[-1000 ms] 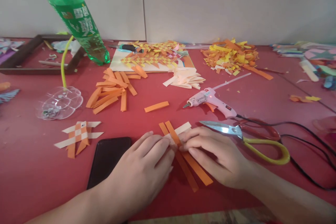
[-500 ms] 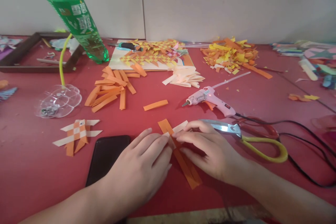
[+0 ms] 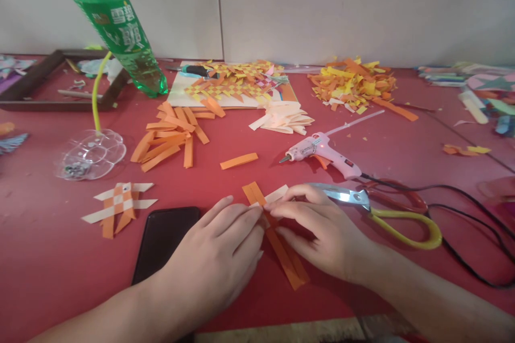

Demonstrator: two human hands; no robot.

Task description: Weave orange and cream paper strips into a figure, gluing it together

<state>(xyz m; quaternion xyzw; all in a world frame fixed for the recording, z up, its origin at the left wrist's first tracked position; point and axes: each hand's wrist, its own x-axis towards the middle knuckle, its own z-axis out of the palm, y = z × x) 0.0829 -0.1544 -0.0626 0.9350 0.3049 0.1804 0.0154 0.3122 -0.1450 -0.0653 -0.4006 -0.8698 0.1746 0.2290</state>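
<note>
My left hand (image 3: 231, 244) and my right hand (image 3: 317, 228) meet over crossed paper strips in front of me. Between them, the fingers are closed on the crossing. A folded orange paper strip (image 3: 286, 260) runs slantwise beneath the fingers. Across it lies a white paper strip (image 3: 277, 193), its upper end showing beside my right fingers. Part of the crossing is hidden by my fingertips. To the left rests a small woven fish shape (image 3: 120, 201) of orange and white strips. A single orange strip (image 3: 238, 161) lies beyond my hands.
A black phone (image 3: 164, 241) lies by my left wrist. Scissors (image 3: 382, 214) and a pink glue gun (image 3: 322, 153) with its cord are to the right. Piles of orange strips (image 3: 169, 134) and white strips (image 3: 284, 117) lie farther back, near a tilted green bottle (image 3: 124, 27).
My left fingertips have shifted very slightly right over the crossing. Otherwise the hands and strips look the same.
</note>
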